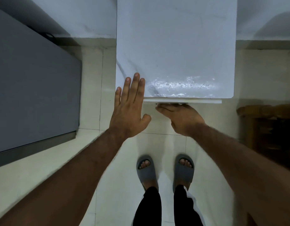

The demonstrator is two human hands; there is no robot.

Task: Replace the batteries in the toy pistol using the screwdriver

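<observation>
- Looking straight down here: a white table (175, 46) with a glossy, faintly marbled top sits in front of the person, its near edge right by both hands.
- Left hand (128, 110) is flat and spread, fingers straight and a bit apart, palm down. The fingertips lie over the table's near-left corner; whether they're actually pressing on it or just above it I can't tell.
- Right hand (180, 117) is turned sideways just below the table's front edge, fingers together and pointing left, tucked up against the underside lip. It's not wrapped round anything that I can see, though the fingertips are partly hidden under the edge.
- No toy pistol, screwdriver or batteries anywhere in view, so I can't say where they are relative to the hands. The tabletop shows only glare near the front.
- On the pale tiled floor (95, 88) are the person's feet in grey slides (147, 172), black trousers above them.
- A big grey flat-topped thing (31, 88) is off to the left, and some dark wooden furniture (271, 128) sits at the right edge.
</observation>
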